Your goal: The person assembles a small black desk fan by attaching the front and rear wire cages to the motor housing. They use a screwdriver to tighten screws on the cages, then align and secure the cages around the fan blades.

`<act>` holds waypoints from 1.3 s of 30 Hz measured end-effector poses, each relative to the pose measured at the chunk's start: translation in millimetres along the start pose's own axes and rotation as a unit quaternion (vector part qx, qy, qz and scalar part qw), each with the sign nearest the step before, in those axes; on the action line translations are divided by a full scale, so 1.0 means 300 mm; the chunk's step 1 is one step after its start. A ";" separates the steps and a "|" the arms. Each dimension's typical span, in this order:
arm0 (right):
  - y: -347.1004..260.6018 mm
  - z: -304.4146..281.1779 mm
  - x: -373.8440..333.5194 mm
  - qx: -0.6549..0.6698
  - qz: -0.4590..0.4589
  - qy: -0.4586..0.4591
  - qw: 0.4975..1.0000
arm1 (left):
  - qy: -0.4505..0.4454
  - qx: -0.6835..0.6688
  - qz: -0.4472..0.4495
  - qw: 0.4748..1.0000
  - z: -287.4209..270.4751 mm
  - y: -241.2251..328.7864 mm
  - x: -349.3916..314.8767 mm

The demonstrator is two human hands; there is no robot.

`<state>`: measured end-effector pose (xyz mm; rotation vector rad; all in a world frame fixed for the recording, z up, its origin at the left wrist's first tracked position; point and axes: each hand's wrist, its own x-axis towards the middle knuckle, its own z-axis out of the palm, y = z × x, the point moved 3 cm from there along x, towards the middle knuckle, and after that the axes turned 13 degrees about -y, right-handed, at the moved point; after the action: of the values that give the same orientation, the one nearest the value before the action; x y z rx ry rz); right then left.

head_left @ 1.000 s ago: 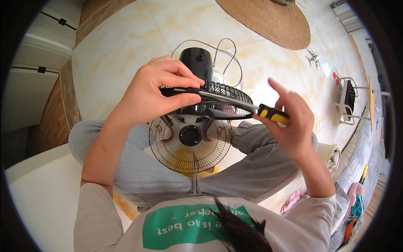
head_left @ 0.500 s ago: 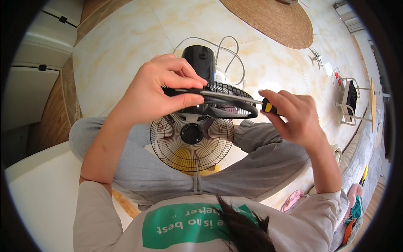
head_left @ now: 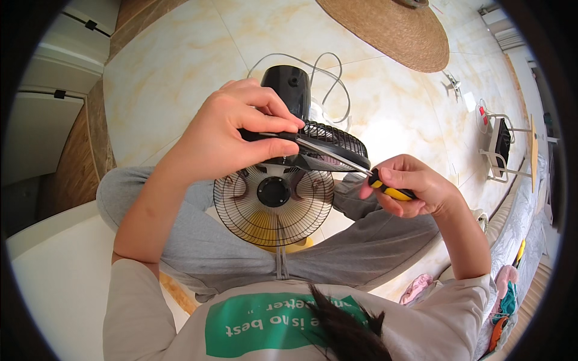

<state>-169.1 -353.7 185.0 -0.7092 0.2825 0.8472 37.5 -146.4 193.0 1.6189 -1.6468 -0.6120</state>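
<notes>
Between thumb and fingers, my left hand point(head_left: 226, 129) pinches the dark rim of a black wire fan grille point(head_left: 343, 138), held nearly edge-on. My right hand point(head_left: 415, 186) is closed round the yellow-and-black handle of a screwdriver point(head_left: 391, 185). Its metal shaft slants up and left along the rim, with the tip by my left fingertips; exactly what it touches is hidden. Below, another round fan grille point(head_left: 274, 221) with a black hub faces up in front of my lap. Beyond my left hand stands a glossy black fan housing point(head_left: 285, 90).
A grey cable point(head_left: 340, 81) loops over the marble-look floor point(head_left: 174, 72). Farther off lie a round woven mat point(head_left: 391, 33) and a white-framed stand point(head_left: 501, 147). My crossed legs in grey trousers point(head_left: 385, 240) surround the fan. Pink cloth point(head_left: 416, 287) lies at the right.
My right hand has dropped toward me, swinging the screwdriver handle down so its shaft slopes more steeply. My left hand keeps its pinch and has shifted slightly right.
</notes>
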 end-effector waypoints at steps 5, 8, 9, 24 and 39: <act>-0.095 0.101 -0.035 -0.725 -0.217 0.290 0.586 | -0.001 0.011 0.007 1.000 -0.003 0.007 0.000; -0.071 0.218 -0.058 -0.866 -0.247 0.366 0.234 | 0.022 0.000 -0.026 0.999 0.003 0.010 0.003; -0.065 0.227 -0.058 -0.854 -0.231 0.370 0.285 | 0.026 0.002 -0.028 0.999 0.003 0.011 0.004; -0.022 -0.042 -0.017 -0.168 -0.075 0.094 0.978 | 0.006 0.006 -0.018 1.000 0.007 0.018 -0.006; -0.012 0.065 -0.064 -0.410 -0.180 0.270 0.852 | 0.029 -0.001 -0.038 0.999 0.000 0.012 0.003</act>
<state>-179.4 -353.4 210.6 -1.7591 0.2684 0.3565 35.2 -147.0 196.0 1.6880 -1.5481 -0.5998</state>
